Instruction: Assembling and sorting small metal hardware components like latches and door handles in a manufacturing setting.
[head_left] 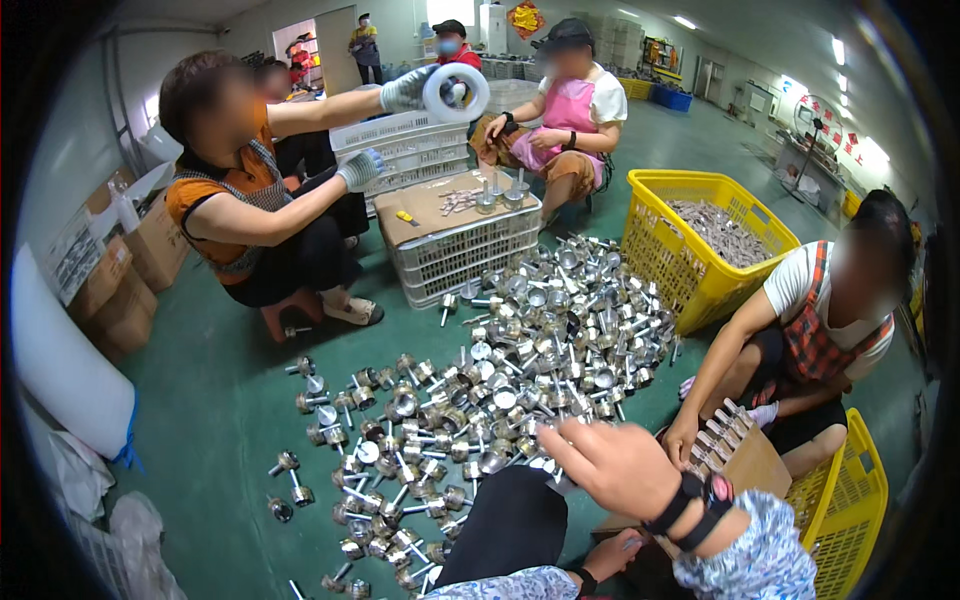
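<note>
My right hand (pixel 615 465) is raised over the near edge of a heap of metal parts (pixel 500 398), short shiny cups with thin stems. Its fingers stretch to the left, slightly blurred, and two black bands circle the wrist. A pale shiny piece (pixel 562 484) shows just under the fingers; whether they touch it I cannot tell. Lower down, beside my knee (pixel 510 525), my left hand (pixel 610 556) has its fingers curled. A small greyish bit (pixel 632 543) shows at its fingertips, too little of it to name. My right forearm partly hides that area.
At right, a co-worker crouches by a cardboard box (pixel 745 455) topped with metal pieces and a yellow crate (pixel 860 500). A larger yellow crate (pixel 640 235) holds many small parts. Ahead, a seated person in orange holds a tape roll (pixel 473 95) above white crates (pixel 460 262); another wears pink.
</note>
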